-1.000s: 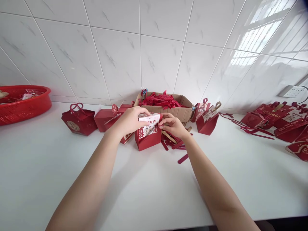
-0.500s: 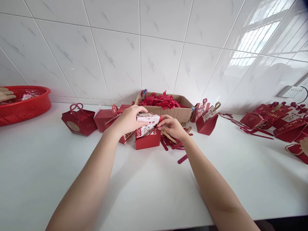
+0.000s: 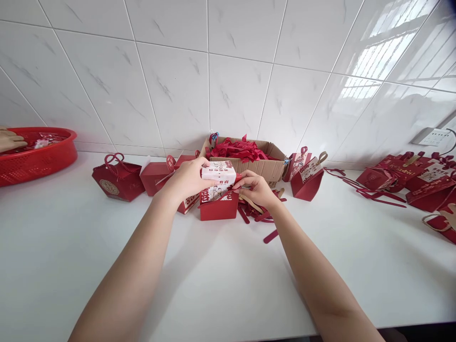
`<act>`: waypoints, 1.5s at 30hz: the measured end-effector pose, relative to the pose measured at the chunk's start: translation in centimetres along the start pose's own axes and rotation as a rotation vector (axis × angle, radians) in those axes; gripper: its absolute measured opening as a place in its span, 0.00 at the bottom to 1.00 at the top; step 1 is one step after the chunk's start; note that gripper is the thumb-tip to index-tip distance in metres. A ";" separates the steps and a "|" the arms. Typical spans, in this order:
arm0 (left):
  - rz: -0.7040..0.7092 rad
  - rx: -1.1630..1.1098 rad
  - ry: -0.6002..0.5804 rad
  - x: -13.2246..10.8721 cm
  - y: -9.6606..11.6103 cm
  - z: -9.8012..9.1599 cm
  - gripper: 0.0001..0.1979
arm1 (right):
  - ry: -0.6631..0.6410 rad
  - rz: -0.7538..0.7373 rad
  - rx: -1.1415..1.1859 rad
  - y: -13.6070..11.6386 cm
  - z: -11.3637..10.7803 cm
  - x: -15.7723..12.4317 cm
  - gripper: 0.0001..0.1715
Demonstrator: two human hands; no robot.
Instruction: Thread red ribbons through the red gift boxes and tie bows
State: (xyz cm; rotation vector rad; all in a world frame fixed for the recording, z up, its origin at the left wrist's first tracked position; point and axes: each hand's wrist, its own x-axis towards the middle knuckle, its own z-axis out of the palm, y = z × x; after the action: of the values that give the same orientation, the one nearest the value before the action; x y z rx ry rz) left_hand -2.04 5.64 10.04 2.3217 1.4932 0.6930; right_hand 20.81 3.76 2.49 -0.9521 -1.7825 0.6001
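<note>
A red gift box (image 3: 218, 210) with a white printed upper part stands upright on the white table in the middle of the head view. My left hand (image 3: 192, 178) grips its upper left side, the thumb lying across the printed front. At the right edge of the box, my right hand (image 3: 254, 187) pinches the red flap or edge between thumb and fingertips. Just beyond my right hand lies a loose pile of dark red and tan ribbon strips (image 3: 260, 213). Part of the box's left side is hidden behind my left hand.
Behind the box, a cardboard carton (image 3: 263, 168) holds red ribbons. Red gift boxes stand left (image 3: 119, 178) and right (image 3: 307, 183), with more at far right (image 3: 429, 175). Another person's hand (image 3: 12, 140) reaches into a red basket (image 3: 46, 159); a hand (image 3: 449, 218) shows at the right edge.
The white printed top of the box has tilted toward me, so more of its upper face shows. My left fingers have shifted back to the left. My right hand keeps its pinch.
</note>
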 end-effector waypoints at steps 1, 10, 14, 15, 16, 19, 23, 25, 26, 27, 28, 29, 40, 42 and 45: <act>0.005 -0.009 0.013 0.0 0.1 0.0 0.23 | -0.001 -0.002 0.003 0.0 0.0 0.0 0.06; 0.082 -0.091 0.174 0.1 0.6 0.2 0.23 | 0.056 -0.041 0.005 0.4 0.4 0.2 0.03; 0.085 -0.087 0.204 0.2 0.7 0.5 0.22 | 0.099 -0.022 -0.027 0.5 0.6 0.2 0.03; 0.078 -0.079 0.208 0.2 0.7 0.5 0.22 | 0.099 -0.023 -0.032 0.4 0.6 0.2 0.03; 0.073 -0.071 0.212 0.2 0.7 0.5 0.21 | 0.098 -0.023 -0.036 0.4 0.6 0.2 0.03; 0.072 -0.058 0.198 0.2 0.6 0.3 0.19 | 0.094 -0.018 -0.031 0.1 0.5 0.2 0.03; 0.084 -0.060 0.168 0.2 0.5 0.1 0.14 | 0.085 -0.017 -0.008 0.0 0.5 0.2 0.04; 0.085 -0.069 0.158 0.2 0.4 0.2 0.15 | 0.084 -0.022 0.000 0.0 0.5 0.2 0.04; 0.086 -0.078 0.151 0.3 0.3 0.2 0.15 | 0.086 -0.025 0.000 0.1 0.5 0.2 0.04; 0.086 -0.090 0.144 0.3 0.3 0.2 0.16 | 0.086 -0.027 0.000 0.1 0.5 0.2 0.05; 0.087 -0.100 0.135 0.4 0.2 0.3 0.16 | 0.088 -0.029 0.000 0.1 0.5 0.2 0.05; 0.085 -0.108 0.127 0.4 0.1 0.3 0.16 | 0.086 -0.030 0.001 0.1 0.5 0.2 0.05; 0.026 -0.185 0.027 0.8 -0.7 0.4 0.16 | 0.095 -0.045 -0.017 0.7 0.7 0.1 0.05; -0.001 -0.201 0.024 1.0 -0.8 0.5 0.17 | 0.110 -0.064 -0.022 0.8 0.8 0.1 0.04; 0.013 -0.179 0.032 1.1 -0.9 0.6 0.17 | 0.084 -0.076 -0.008 0.8 0.8 0.2 0.04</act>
State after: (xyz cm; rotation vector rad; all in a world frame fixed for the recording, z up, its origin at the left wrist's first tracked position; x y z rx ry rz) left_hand -2.03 7.04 9.35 2.1976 1.3697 0.8354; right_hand 20.33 4.38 1.64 -0.8985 -1.7390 0.4982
